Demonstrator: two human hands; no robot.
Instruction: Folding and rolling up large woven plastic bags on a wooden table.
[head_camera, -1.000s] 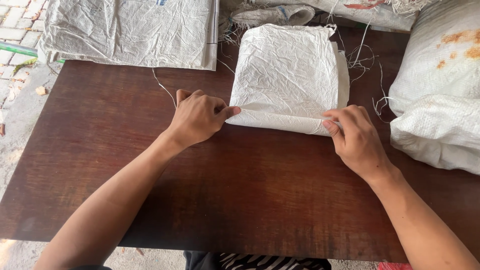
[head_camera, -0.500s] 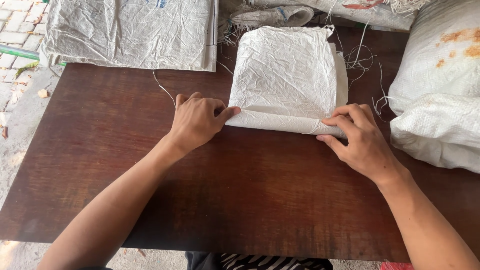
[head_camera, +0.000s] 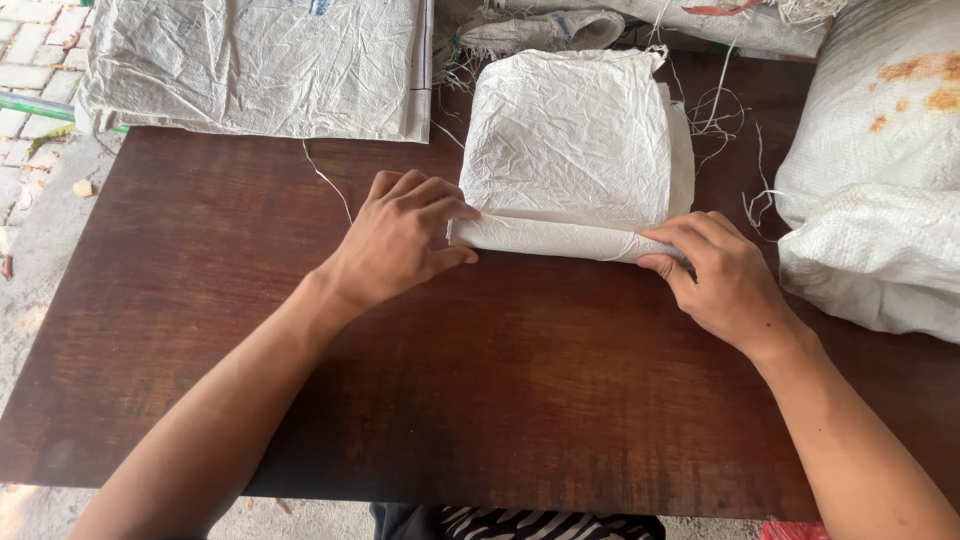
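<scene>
At the table's twelve o'clock edge lies the crumpled white woven plastic sack (head_camera: 575, 140); its near hem is rolled tight, left hand (head_camera: 400, 240) and right hand (head_camera: 725, 280) pinching opposite ends, which keeps the roll from springing open on the dark brown wooden table (head_camera: 480, 400).

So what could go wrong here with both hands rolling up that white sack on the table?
The rolled edge is pinned only at its ends, by the left hand and right hand, so its middle could spring loose. Loose threads beside the folded white sack might catch in the roll. The roll could also skew if one hand leads.
</scene>
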